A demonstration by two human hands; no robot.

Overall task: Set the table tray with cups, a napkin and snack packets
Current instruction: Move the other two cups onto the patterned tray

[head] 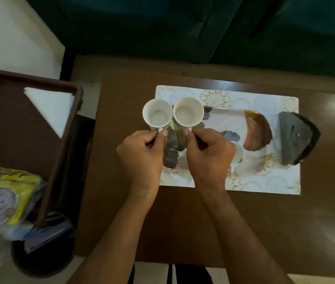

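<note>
Head view: left hand [142, 152] and right hand [208, 154], wrists level, each pinch a white ceramic cup [157, 113] [188, 111] by its handle, grip clamped, over the patterned tray's [224, 119] left end on the tabletop. Rims nearly touching, they could clink or tip.

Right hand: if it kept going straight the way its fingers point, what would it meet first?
The right hand points away from the person, its grip on a white cup. Beyond that cup lies only the patterned placemat, then bare table; height is unclear.
</note>
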